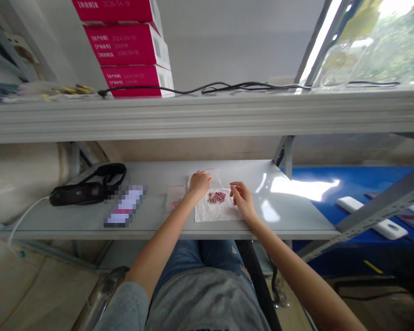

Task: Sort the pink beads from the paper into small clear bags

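A white sheet of paper lies on the grey table with a small pile of pink and dark beads on it. My left hand rests with curled fingers at the sheet's far left corner, on a clear plastic bag. My right hand sits just right of the beads, its fingers pinched together; what it holds is too small to make out. A second small clear bag with pink bits lies left of the paper.
A black strapped device and a flat blurred packet lie on the table's left. Above runs a shelf carrying stacked magenta boxes and a black cable. A blue surface with white devices is to the right.
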The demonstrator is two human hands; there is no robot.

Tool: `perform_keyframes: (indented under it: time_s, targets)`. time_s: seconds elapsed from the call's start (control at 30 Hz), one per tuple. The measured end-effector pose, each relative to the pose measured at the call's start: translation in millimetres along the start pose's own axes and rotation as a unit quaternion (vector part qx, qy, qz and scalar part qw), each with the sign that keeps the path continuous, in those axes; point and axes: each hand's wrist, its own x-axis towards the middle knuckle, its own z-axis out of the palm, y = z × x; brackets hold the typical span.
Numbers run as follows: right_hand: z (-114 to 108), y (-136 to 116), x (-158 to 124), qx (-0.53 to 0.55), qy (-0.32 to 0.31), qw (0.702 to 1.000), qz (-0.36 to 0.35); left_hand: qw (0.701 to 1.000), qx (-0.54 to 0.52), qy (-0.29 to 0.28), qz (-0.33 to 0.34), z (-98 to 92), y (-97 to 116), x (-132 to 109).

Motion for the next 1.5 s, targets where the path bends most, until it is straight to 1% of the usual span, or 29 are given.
perform_keyframes:
  time_s: [0.1,0.2,0.27,0.3,0.37,0.43,0.47,0.5,0.57,0.63,0.73,0.8,0.83,0.87,0.9,0.93,0.97,1.0,1.07,1.1,1.13,1.17,1.2,1.23,1.3,1.33,1.4,1.5]
  targets:
    - [0.6,0.3,-0.4,-0.001,-0.002,1.0,0.0,0.998,-0.045,0.041,0.006,-7.2,-6.1,-4.6]
    - [0.4,1.8,-1.1,-0.002,-0.002,1.0,-0.006,0.983,-0.161,0.089,-0.017,-9.0,-10.0,-7.2]
    - [-0.2,2.5,-1.2,-0.003,0.0,1.0,-0.008,0.952,-0.278,0.117,-0.046,-10.8,-10.5,-9.4]
    - [-0.7,2.6,-1.1,-0.004,0.0,1.0,-0.008,0.927,-0.348,0.122,-0.061,-12.4,-10.2,-11.3]
    - [-1.8,1.5,-0.4,-0.004,0.003,1.0,-0.004,0.859,-0.494,0.104,-0.082,-16.8,-8.6,-17.2]
    - [-3.1,-1.4,0.8,-0.002,0.011,1.0,0.007,0.784,-0.611,0.061,-0.089,-21.5,-6.5,-25.5]
    - [-3.9,-3.3,1.4,0.002,0.015,1.0,0.016,0.756,-0.648,0.036,-0.09,-23.3,-5.4,-30.1]
    - [-4.7,-5.3,2.1,0.009,0.014,0.999,0.029,0.736,-0.671,0.013,-0.091,-24.5,-4.5,-34.7]
    - [-6.3,-9.2,3.1,0.037,-0.004,0.998,0.059,0.71,-0.697,-0.028,-0.098,-25.1,-3.3,-43.3]
    - [-7.6,-12.0,3.4,0.08,-0.041,0.992,0.091,0.687,-0.717,-0.058,-0.104,-23.9,-2.9,-50.4]
    - [-8.4,-14.5,2.1,0.134,-0.093,0.978,0.133,0.643,-0.753,-0.082,-0.111,-21.3,-3.0,-59.1]
    - [-7.7,-16.7,0.1,0.151,-0.124,0.969,0.148,0.625,-0.766,-0.091,-0.116,-19.9,-3.2,-64.8]
    - [-6.9,-18.3,-1.1,0.154,-0.138,0.967,0.15,0.627,-0.764,-0.092,-0.121,-19.5,-3.3,-68.0]
    - [-5.9,-20.0,-2.3,0.155,-0.15,0.965,0.149,0.638,-0.754,-0.09,-0.128,-19.2,-3.4,-71.7]
    - [-4.6,-21.9,-3.6,0.154,-0.162,0.964,0.145,0.657,-0.736,-0.084,-0.137,-19.2,-3.4,-75.8]
    - [-3.1,-23.7,-4.8,0.152,-0.172,0.963,0.139,0.684,-0.711,-0.072,-0.148,-19.6,-3.6,-80.3]
    - [-1.3,-25.3,-6.1,0.149,-0.18,0.963,0.132,0.716,-0.678,-0.048,-0.16,-20.4,-3.7,-85.2]
    - [0.7,-26.5,-7.4,0.144,-0.187,0.964,0.124,0.752,-0.636,-0.011,-0.171,-21.8,-3.9,-90.2]
    - [5.4,-27.9,-10.0,0.13,-0.197,0.965,0.112,0.828,-0.522,0.1,-0.177,-26.6,-3.5,-99.7]
    - [8.0,-28.1,-11.4,0.122,-0.2,0.966,0.108,0.864,-0.45,0.157,-0.162,-29.9,-2.6,-103.8]
    - [10.7,-28.3,-12.9,0.114,-0.204,0.967,0.105,0.896,-0.375,0.198,-0.132,-33.5,-1.0,-107.0]
    - [13.4,-28.4,-14.4,0.108,-0.21,0.966,0.102,0.924,-0.304,0.215,-0.087,-37.1,1.4,-109.2]
    - [16.0,-28.5,-15.9,0.103,-0.217,0.966,0.098,0.946,-0.246,0.209,-0.032,-40.6,4.5,-110.2]
    - [18.4,-28.5,-17.3,0.1,-0.223,0.965,0.095,0.961,-0.202,0.186,0.022,-43.6,8.2,-110.2]
    - [22.4,-28.1,-19.6,0.095,-0.228,0.964,0.094,0.975,-0.153,0.128,0.101,-47.7,16.1,-107.4]
    - [23.8,-27.7,-20.3,0.093,-0.228,0.965,0.096,0.977,-0.141,0.102,0.122,-48.9,19.5,-104.9]
    - [25.4,-26.2,-20.8,0.089,-0.221,0.966,0.102,0.98,-0.129,0.063,0.135,-50.1,23.7,-99.3]
    - [25.9,-24.0,-19.7,0.078,-0.204,0.97,0.111,0.981,-0.128,0.034,0.142,-50.7,22.7,-92.5]
